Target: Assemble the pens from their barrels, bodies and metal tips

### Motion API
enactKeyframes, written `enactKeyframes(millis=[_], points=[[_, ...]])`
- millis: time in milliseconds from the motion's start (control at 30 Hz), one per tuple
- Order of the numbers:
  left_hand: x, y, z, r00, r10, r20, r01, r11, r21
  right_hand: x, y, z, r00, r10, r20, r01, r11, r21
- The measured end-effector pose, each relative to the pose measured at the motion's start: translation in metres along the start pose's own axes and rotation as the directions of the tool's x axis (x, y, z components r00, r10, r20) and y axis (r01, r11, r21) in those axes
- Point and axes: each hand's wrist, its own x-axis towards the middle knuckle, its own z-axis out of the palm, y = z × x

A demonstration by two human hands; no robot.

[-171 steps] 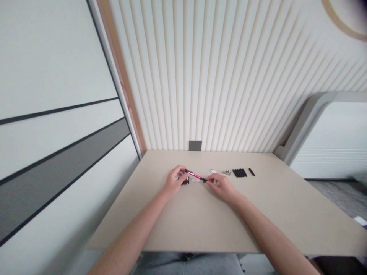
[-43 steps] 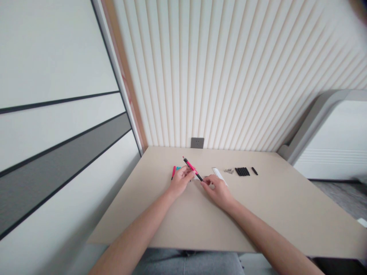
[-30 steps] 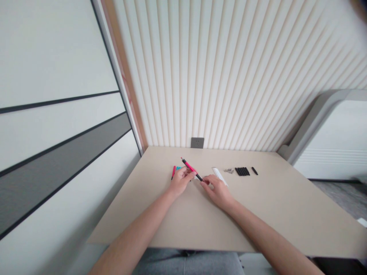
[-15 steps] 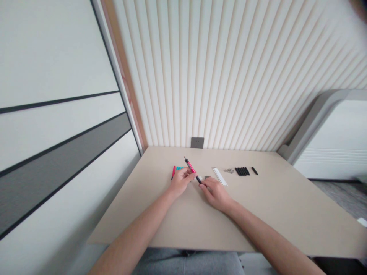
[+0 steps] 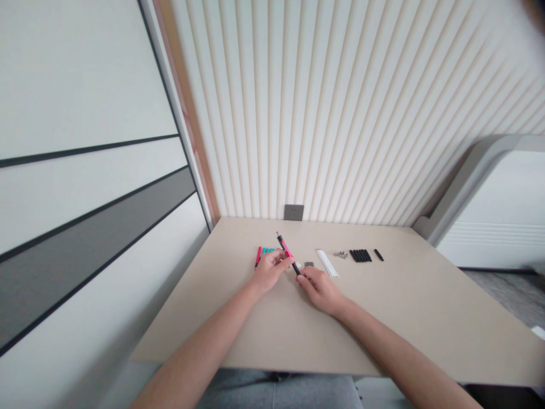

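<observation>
Now that you've tilted the pen [image 5: 286,249] steeper over the desk [image 5: 272,329], nearer its far edge, your left hand [image 5: 271,269] grips its middle while your right hand [image 5: 319,288] pinches its black lower end, where the work seems focused

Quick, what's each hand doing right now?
Left hand: closed, holding the pink-and-black pen around its pink barrel.
Right hand: closed, fingers on the pen's black lower end.
</observation>
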Motion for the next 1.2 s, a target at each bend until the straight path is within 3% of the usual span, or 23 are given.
enactKeyframes(millis=[300,533,867,1200], points=[[-0.003,-0.002,0.003,0.995,-0.015,0.098,0.016,1.0,-0.01,0.001,0.001,0.0,1.0,0.011,-0.027,-0.01,0.999,0.051],[-0.001,-0.008,0.0,0.998,0.011,0.059,-0.014,0.999,0.048,0.001,0.0,0.001,1.0,0.007,-0.013,-0.006,0.999,0.033],[-0.001,-0.009,0.0,0.996,0.017,0.089,-0.024,0.997,0.076,0.002,-0.002,0.0,0.998,0.041,-0.047,-0.039,0.999,0.03],[-0.006,0.001,0.002,0.98,0.078,0.186,-0.122,0.963,0.239,0.004,-0.001,0.001,0.995,0.065,-0.07,-0.062,0.997,0.048]])
